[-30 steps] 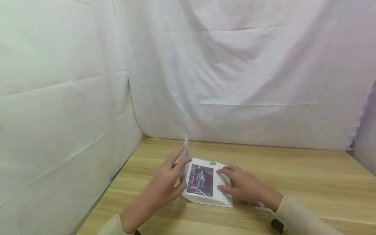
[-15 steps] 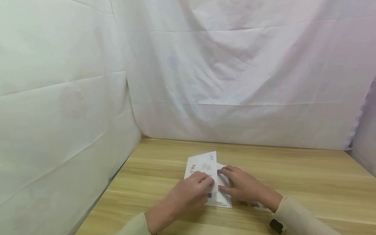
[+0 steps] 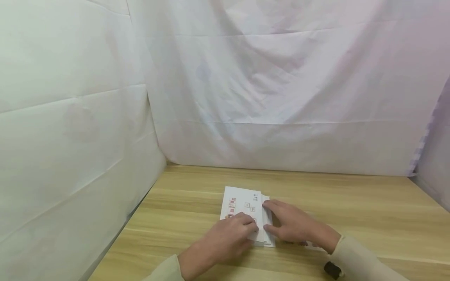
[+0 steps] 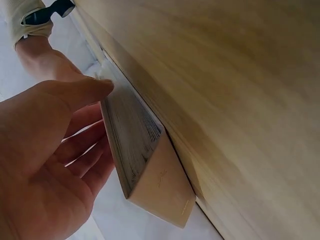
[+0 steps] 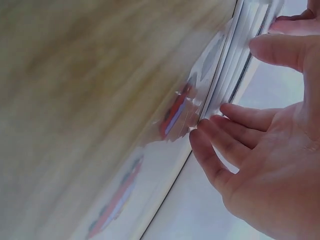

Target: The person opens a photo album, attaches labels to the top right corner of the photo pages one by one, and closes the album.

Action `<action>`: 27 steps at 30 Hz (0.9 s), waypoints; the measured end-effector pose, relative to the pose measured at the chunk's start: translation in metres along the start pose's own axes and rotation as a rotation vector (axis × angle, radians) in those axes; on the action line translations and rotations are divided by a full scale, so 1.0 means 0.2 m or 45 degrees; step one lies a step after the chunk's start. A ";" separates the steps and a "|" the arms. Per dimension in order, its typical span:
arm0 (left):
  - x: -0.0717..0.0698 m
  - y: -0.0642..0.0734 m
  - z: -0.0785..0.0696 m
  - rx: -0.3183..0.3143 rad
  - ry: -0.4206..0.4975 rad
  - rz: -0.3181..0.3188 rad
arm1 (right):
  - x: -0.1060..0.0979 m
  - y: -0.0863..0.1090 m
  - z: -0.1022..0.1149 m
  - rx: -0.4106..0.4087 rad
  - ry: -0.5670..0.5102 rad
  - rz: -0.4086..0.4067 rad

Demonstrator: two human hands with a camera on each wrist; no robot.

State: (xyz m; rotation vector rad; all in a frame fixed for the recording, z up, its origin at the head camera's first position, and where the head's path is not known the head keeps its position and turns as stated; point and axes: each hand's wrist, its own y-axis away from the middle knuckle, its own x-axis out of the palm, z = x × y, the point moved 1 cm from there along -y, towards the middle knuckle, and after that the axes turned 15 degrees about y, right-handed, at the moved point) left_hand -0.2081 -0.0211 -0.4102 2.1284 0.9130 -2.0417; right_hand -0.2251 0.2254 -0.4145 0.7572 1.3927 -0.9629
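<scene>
A white photo album (image 3: 240,195) with small printed pictures on its cover lies on the table, the cover folded over the pages. My left hand (image 3: 230,236) lies over the cover's near part with fingers bent. In the left wrist view, the thumb of my left hand (image 4: 55,145) is at the page edges (image 4: 125,120) and the fingers lie along the cover side. My right hand (image 3: 293,222) is at the album's right edge. In the right wrist view, the loosely spread fingers of my right hand (image 5: 265,155) touch the album's edge (image 5: 225,75).
A clear sheet with vehicle stickers (image 5: 175,112) lies on the wooden table (image 3: 351,207), partly under my right hand. White cloth (image 3: 281,97) hangs behind the table and along its left side. A dark band (image 3: 332,270) is on the right sleeve.
My left hand has swung the album cover from upright on the left over to the right and down, hiding the photo page. My right hand has stayed at the right edge.
</scene>
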 end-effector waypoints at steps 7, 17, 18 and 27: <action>0.02 0.00 0.01 0.019 -0.010 0.016 | -0.02 0.02 0.00 -0.017 -0.013 -0.004; 0.00 -0.01 0.12 0.074 0.188 -0.081 | 0.00 0.02 -0.04 -0.045 -0.030 -0.040; -0.01 -0.01 0.13 0.066 0.203 -0.095 | 0.00 0.02 -0.04 -0.050 -0.027 -0.059; -0.11 -0.01 0.36 -0.152 0.193 -0.128 | -0.11 0.03 -0.15 0.035 0.014 -0.160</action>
